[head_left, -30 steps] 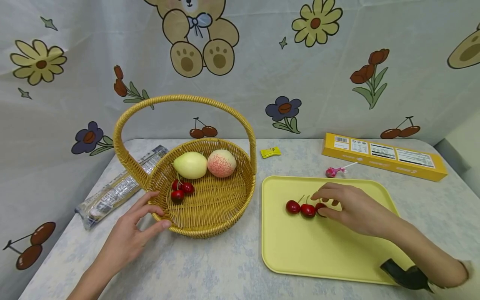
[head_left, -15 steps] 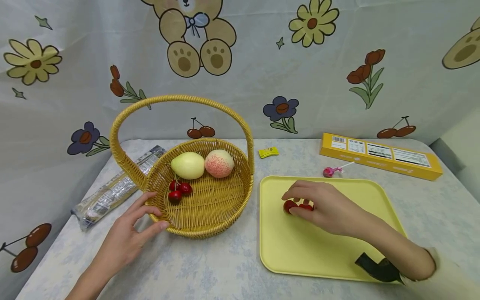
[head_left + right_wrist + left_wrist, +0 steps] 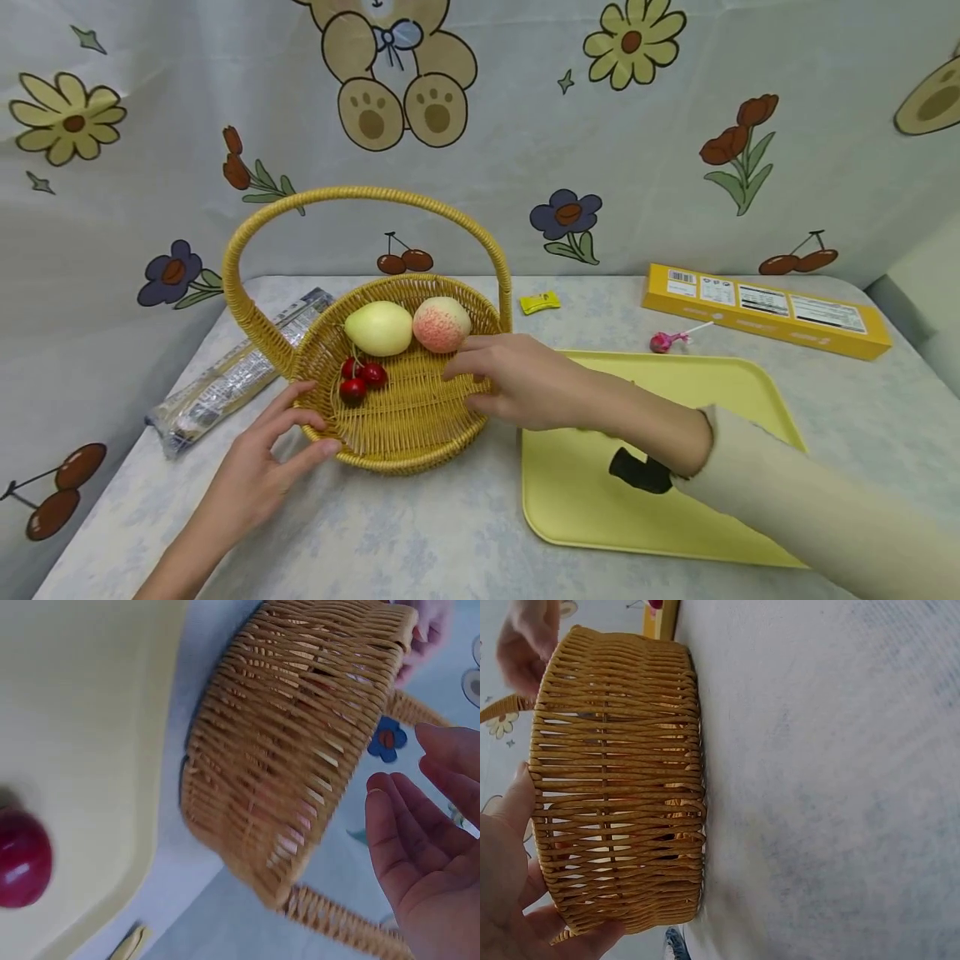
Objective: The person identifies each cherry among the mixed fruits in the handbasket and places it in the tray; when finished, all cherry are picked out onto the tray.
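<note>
The basket (image 3: 405, 392) was round, woven of golden-yellow wicker in ribbed coils, with a tall arched handle; it stood on a pale mottled cloth just left of a smooth, flat yellow tray (image 3: 600, 508) with rounded corners. Inside lay a pale green fruit (image 3: 378, 328) and a speckled pink peach (image 3: 442, 324), touching, with glossy red cherries (image 3: 358, 379) before them. The left hand (image 3: 262, 467) rested against the basket's near rim, fingers fairly straight and spread, thumb along the weave, gripping nothing. The right hand (image 3: 517, 385) hung over the basket's right rim, just beside the peach; in the wrist view its fingers (image 3: 409, 825) stood loosely open with the palm bare, holding nothing. One cherry (image 3: 22, 859) lay on the tray, well apart from that hand, seen only in the right wrist view.
</note>
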